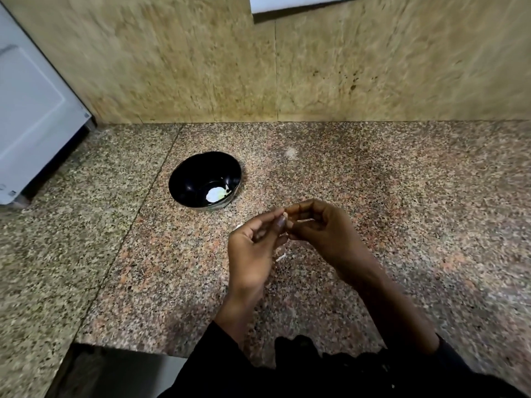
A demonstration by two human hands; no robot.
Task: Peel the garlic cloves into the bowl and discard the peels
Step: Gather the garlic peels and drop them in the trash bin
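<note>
Granite counter (pixel 402 225), both hands (pixel 290 228) meeting fingertips (curled), pinching garlic clove (pixel 285 216)

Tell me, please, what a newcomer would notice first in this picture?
First, the two hands meeting above the speckled granite counter: the left hand and right hand pinch a small garlic clove between their fingertips. Next, the black bowl behind them to the left, with pale peeled garlic inside.
</note>
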